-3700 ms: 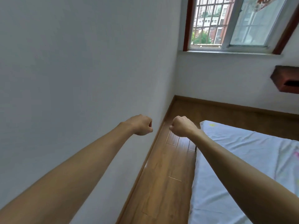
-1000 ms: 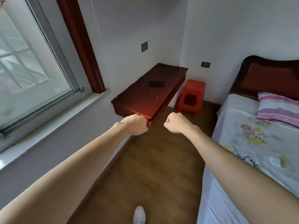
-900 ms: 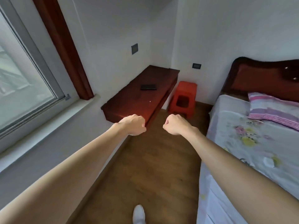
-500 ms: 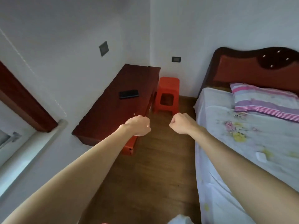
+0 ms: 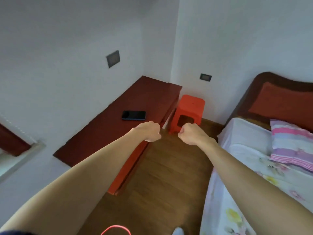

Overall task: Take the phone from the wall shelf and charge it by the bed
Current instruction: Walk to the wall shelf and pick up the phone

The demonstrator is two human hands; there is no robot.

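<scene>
A black phone lies flat on the dark red wall shelf along the left wall. Both of my arms stretch forward. My left hand is a closed fist over the shelf's front edge, a little below and right of the phone, not touching it. My right hand is also a closed fist, held over the wooden floor. Neither hand holds anything. The bed with a floral sheet lies on the right, and a dark wall socket sits beside its headboard.
An orange plastic stool stands in the corner between shelf and bed. A striped pillow rests at the dark headboard. Another dark wall plate is above the shelf. A narrow strip of wooden floor runs between shelf and bed.
The view has swung from the window toward the bed corner and come closer; the shelf and phone now appear larger and nearer my fists. Both hands stay clenched.
</scene>
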